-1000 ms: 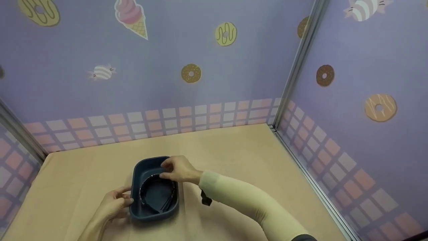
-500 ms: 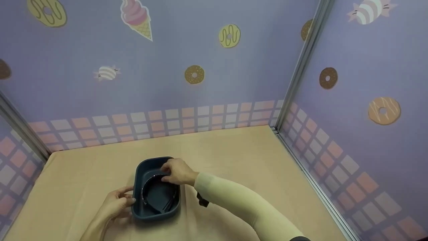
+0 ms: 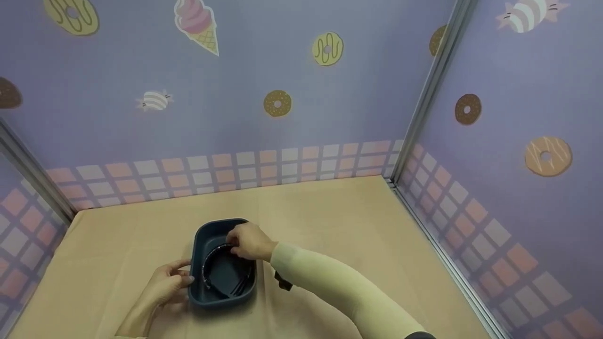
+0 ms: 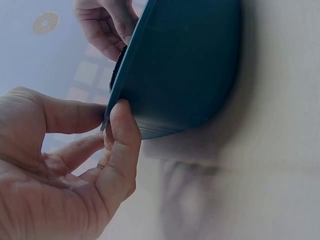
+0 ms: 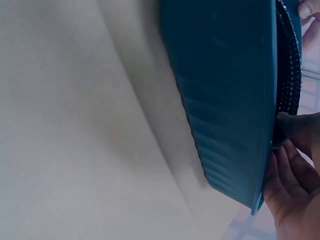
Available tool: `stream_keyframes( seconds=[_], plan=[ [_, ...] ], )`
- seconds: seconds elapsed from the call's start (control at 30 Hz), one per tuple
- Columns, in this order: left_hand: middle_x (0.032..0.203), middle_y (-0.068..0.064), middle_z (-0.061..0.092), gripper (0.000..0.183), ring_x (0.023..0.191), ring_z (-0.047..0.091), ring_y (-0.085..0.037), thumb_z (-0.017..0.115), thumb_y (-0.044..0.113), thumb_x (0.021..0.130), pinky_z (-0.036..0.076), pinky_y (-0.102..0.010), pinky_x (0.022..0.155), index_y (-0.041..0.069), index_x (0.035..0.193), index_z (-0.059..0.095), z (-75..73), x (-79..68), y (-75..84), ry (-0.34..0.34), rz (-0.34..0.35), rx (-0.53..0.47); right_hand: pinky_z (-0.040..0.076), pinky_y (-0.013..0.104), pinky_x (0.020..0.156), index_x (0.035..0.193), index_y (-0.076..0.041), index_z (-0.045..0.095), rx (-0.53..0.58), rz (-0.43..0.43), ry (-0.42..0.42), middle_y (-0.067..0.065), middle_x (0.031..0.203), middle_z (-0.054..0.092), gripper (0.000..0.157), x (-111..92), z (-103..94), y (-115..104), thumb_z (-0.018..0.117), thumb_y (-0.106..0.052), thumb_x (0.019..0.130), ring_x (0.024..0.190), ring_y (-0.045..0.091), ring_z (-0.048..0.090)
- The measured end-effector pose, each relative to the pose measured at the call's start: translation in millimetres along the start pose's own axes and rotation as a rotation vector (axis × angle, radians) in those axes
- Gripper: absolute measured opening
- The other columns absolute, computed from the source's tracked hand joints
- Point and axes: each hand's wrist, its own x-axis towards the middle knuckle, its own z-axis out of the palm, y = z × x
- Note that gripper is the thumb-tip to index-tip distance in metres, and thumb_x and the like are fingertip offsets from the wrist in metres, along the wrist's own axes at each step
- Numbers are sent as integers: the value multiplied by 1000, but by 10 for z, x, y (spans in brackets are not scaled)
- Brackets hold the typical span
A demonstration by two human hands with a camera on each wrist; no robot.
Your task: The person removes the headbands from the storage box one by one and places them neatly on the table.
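A dark blue, rectangular plastic bin (image 3: 210, 233) with rounded corners stands on the table. Inside lies a black headband (image 3: 206, 268) with glittery stones along its outer edge, curved like an open ring. My left hand (image 3: 167, 282) pinches the bin's left rim; the left wrist view shows thumb and fingers at the rim of the bin (image 4: 185, 65). Over the far right rim reaches my right hand (image 3: 249, 241), its thumb and fingers pinching the headband (image 5: 290, 75) near its top. Slim dark strips (image 3: 240, 286) show inside the bin's near right corner.
A beige cloth (image 3: 320, 221) covers the table. Purple walls with sweets printed on them (image 3: 226, 108) stand behind and at both sides, joined by metal corner posts (image 3: 431, 84). A black wrist device (image 3: 282, 281) hangs below the right sleeve.
My right hand has lowered slightly into the bin and closed its fingers on the headband. My left hand keeps its hold on the rim. The head view has shifted a little.
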Motion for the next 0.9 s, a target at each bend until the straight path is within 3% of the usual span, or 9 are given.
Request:
stream_keyframes(
  seconds=[0.23,0.53,0.73,0.9],
  plan=[
    [121,-21,61,65,101,71,-27,61,-5,94,64,-41,73,-5,156,44,13,21,-12,-6,11,3,54,17,80,108,-21,84,-82,12,-10,-9,98,76,18,23,19,-33,82,-18,91,91,6,68],
    [119,-22,62,67,97,72,-26,63,-4,94,63,-44,71,-7,157,41,5,13,5,-22,30,-3,55,19,78,108,-21,83,-70,37,2,-8,100,76,16,21,55,-44,80,-19,93,90,5,68],
    [120,-24,63,66,99,72,-27,63,-5,93,63,-40,68,-6,156,44,7,0,2,3,25,-8,53,16,81,107,-23,83,-14,10,31,-12,101,76,14,21,60,-45,79,-21,95,91,1,66],
    [123,-27,61,65,101,71,-29,63,-5,93,63,-41,70,-6,155,45,-2,-12,6,15,22,-7,49,10,76,105,-23,84,114,8,28,-14,98,76,11,12,25,-54,81,-21,95,86,-4,63]
  ],
)
